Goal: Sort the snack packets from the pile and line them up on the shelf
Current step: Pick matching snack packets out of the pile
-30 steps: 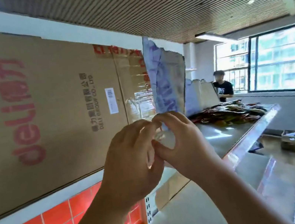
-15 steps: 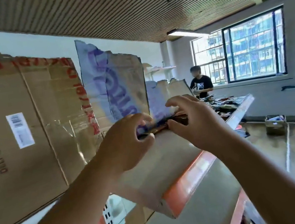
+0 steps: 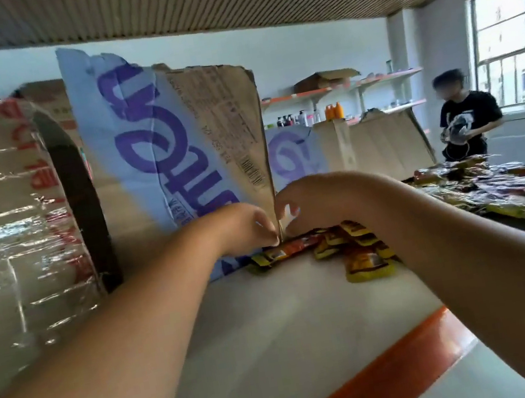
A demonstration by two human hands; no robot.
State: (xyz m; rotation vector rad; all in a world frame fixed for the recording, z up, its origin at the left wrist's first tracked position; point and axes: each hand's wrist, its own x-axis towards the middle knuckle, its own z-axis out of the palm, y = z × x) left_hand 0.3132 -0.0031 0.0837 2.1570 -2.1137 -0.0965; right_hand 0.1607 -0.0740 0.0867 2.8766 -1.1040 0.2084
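Bare shelf [image 3: 274,322] and its orange front lip [image 3: 403,366] lie nearer than the hands. The left hand [image 3: 246,225] and right hand [image 3: 312,202] curl close together just above the snack packets [image 3: 285,250]. I cannot tell whether either pinches anything. The cardboard sheet [image 3: 171,137] has its edge right behind them, and the pile [image 3: 503,193] lies beyond the right hand.

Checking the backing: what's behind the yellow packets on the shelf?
Torn blue cardboard stands upright behind the packets. The left hand and right hand cover where they meet, so contact is hidden.

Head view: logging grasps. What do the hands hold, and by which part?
Cannot tell: curled fingertips of left hand meet orange packet at its top edge; right hand curls beside it.
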